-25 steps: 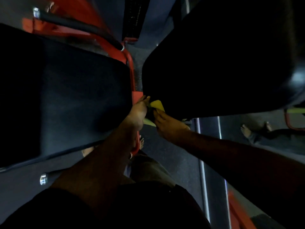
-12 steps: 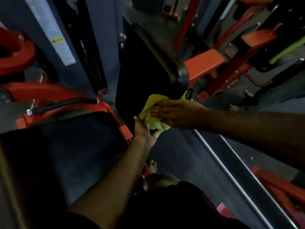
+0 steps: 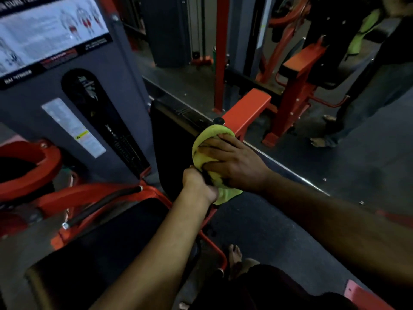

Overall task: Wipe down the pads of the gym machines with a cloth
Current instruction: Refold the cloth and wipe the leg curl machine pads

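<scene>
While both hands (image 3: 234,163) (image 3: 197,184) clutch the yellow cloth (image 3: 206,139), the placard (image 3: 44,34) reads "CURL"

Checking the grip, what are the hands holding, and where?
Both hold the yellow cloth: right hand spread over its upper bunch, left hand gripping its lower end.

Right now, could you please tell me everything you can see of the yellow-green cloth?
The yellow-green cloth looks like soft, thick fabric, bunched into a rounded wad with no flat side showing. It sits at the right edge of the upright black back pad, near its top. The right hand lies over it with fingers spread and curled into the folds. The left hand grips its lower part, and a loose corner hangs out below both hands. Dark patches, perhaps shadow or grime, show between the fingers.
</scene>
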`<act>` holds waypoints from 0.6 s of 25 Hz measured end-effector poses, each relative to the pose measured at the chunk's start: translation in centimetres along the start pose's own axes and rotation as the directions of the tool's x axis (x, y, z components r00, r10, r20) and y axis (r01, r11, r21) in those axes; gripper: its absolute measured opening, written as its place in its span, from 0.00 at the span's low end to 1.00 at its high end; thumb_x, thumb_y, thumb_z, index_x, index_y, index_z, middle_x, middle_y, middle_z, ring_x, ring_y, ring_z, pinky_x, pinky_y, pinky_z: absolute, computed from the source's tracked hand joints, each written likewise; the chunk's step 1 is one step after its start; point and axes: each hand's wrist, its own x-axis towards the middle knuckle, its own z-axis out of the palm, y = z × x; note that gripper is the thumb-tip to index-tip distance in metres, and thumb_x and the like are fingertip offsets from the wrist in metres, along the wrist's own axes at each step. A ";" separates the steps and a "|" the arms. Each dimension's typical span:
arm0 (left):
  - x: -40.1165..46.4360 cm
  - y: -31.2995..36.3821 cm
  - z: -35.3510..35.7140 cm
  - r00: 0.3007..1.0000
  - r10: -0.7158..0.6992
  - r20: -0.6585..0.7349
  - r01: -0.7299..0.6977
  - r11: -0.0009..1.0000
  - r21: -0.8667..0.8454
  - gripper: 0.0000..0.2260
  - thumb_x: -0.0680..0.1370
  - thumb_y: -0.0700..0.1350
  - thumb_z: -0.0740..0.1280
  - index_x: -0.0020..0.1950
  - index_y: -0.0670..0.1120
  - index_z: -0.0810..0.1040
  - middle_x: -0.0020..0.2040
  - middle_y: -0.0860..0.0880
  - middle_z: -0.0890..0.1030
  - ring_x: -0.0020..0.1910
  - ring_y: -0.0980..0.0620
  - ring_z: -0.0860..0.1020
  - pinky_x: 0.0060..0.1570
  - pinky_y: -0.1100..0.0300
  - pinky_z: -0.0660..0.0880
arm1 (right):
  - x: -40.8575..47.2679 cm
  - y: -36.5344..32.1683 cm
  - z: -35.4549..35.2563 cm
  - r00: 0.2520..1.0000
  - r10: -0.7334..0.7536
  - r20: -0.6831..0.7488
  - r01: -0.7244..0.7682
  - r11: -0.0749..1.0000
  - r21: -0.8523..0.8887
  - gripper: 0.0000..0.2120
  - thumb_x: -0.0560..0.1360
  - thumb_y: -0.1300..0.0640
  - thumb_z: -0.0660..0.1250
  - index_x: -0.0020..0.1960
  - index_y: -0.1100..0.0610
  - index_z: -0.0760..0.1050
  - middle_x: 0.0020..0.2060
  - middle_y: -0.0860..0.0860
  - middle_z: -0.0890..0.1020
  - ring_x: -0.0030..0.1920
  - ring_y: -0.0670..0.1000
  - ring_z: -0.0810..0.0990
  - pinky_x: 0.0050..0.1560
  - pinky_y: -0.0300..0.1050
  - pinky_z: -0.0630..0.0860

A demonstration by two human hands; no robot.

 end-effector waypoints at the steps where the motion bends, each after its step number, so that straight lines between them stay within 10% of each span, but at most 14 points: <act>1: -0.7 0.4 0.6 1.000 -0.002 0.003 0.002 0.999 0.039 0.23 0.84 0.52 0.48 0.49 0.46 0.81 0.50 0.39 0.81 0.52 0.39 0.79 0.47 0.45 0.75 | 0.1 0.2 -0.4 0.998 0.065 -0.027 -0.063 0.997 0.047 0.17 0.69 0.56 0.63 0.54 0.53 0.83 0.66 0.55 0.78 0.69 0.58 0.73 0.72 0.57 0.62; 8: -4.7 2.8 3.4 0.998 0.066 0.019 -0.068 0.979 0.191 0.13 0.81 0.50 0.63 0.47 0.42 0.81 0.38 0.43 0.85 0.38 0.47 0.83 0.42 0.55 0.81 | -1.2 0.9 -2.9 0.846 0.521 -0.115 -0.293 0.634 0.715 0.31 0.64 0.58 0.66 0.66 0.62 0.75 0.72 0.61 0.70 0.75 0.59 0.65 0.71 0.65 0.65; 15: -6.2 4.5 3.0 0.902 0.429 0.052 -0.413 0.819 0.398 0.14 0.76 0.50 0.71 0.48 0.39 0.84 0.44 0.40 0.86 0.43 0.44 0.86 0.41 0.55 0.82 | 3.1 -0.8 -0.3 0.736 0.676 -0.043 -0.338 0.422 0.841 0.34 0.64 0.56 0.67 0.71 0.58 0.72 0.69 0.53 0.75 0.72 0.55 0.71 0.68 0.60 0.70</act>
